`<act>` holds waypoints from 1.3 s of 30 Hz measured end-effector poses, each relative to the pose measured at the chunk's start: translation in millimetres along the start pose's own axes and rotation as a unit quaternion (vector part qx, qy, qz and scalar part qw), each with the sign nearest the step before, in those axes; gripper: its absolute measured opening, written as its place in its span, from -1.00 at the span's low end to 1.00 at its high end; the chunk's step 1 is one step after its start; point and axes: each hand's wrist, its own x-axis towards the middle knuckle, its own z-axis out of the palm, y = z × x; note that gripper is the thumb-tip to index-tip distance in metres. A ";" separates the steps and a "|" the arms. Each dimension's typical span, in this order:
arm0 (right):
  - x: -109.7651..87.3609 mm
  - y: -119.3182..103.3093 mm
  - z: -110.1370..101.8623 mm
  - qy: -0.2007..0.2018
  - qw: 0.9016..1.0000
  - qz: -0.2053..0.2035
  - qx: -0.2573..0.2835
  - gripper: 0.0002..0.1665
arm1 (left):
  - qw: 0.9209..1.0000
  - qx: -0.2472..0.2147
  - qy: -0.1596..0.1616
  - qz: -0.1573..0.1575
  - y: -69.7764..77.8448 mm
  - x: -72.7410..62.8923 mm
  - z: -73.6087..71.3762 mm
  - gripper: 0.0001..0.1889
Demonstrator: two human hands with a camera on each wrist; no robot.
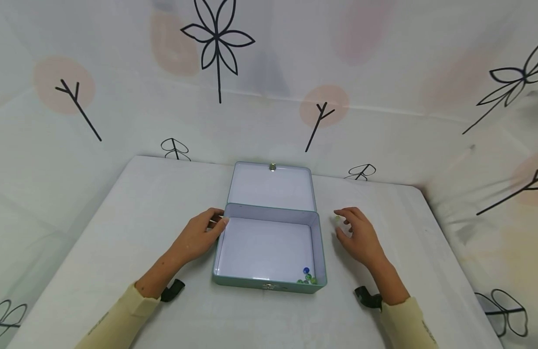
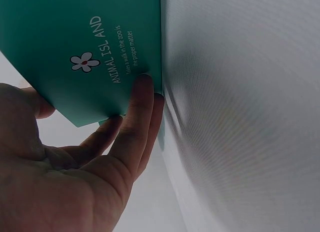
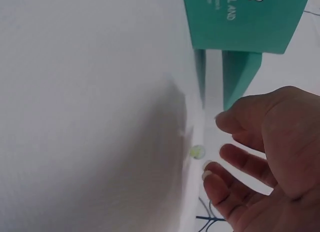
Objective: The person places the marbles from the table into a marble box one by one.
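An open green tin box [image 1: 269, 281] with a pale inside stands on the table, its hinged lid [image 1: 271, 186] tipped back. My left hand [image 1: 203, 235] holds the box's left wall, thumb at the rim and fingers [image 2: 135, 127] against the lettered outer side. To the right of the box, my right hand [image 1: 358, 237] hovers with loosely bent fingers, holding nothing. Just by its fingertips a clear, yellow-green marble [image 3: 197, 152] lies on the table, apart from them. Inside the box, a blue marble [image 1: 306, 270] and several green marbles [image 1: 308, 277] sit in the near right corner.
A white cloth covers the table [image 1: 164, 194]. Behind it hangs a pale backdrop [image 1: 269, 121] printed with black flowers and twigs. Dark devices are worn at the left wrist [image 1: 173, 291] and the right wrist [image 1: 368, 297].
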 end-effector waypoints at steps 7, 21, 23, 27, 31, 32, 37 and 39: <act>0.2 10.2 1.9 -0.046 0.999 0.017 -0.013 -0.33 | 1.000 0.001 0.001 0.001 0.8 0.1 -0.1 -0.37; -0.4 12.3 1.0 -0.060 0.998 0.004 -0.026 -0.47 | 1.000 0.000 0.000 -0.002 0.5 0.0 0.6 -0.38; -0.5 12.4 1.0 -0.058 0.998 0.009 -0.027 -0.51 | 1.000 0.001 0.000 -0.002 0.4 0.0 0.7 -0.37; -0.8 13.3 1.7 -0.045 0.999 0.013 -0.026 -0.64 | 1.000 0.002 0.000 -0.001 0.8 -0.1 0.5 -0.36; -1.0 14.6 2.6 -0.032 0.999 0.014 -0.021 -0.74 | 1.000 -0.001 0.000 -0.003 1.5 -0.3 0.1 -0.36; -1.1 14.9 2.9 -0.031 0.999 0.017 -0.020 -0.76 | 1.000 -0.001 0.000 -0.003 1.7 -0.4 0.0 -0.36; -1.9 15.3 3.5 -0.027 0.999 0.025 -0.020 -0.81 | 1.000 -0.002 -0.001 -0.004 2.1 -0.3 -0.3 -0.37; -2.3 15.0 3.3 -0.025 0.999 0.025 -0.019 -0.81 | 1.000 -0.002 -0.001 -0.003 2.1 -0.1 -0.3 -0.37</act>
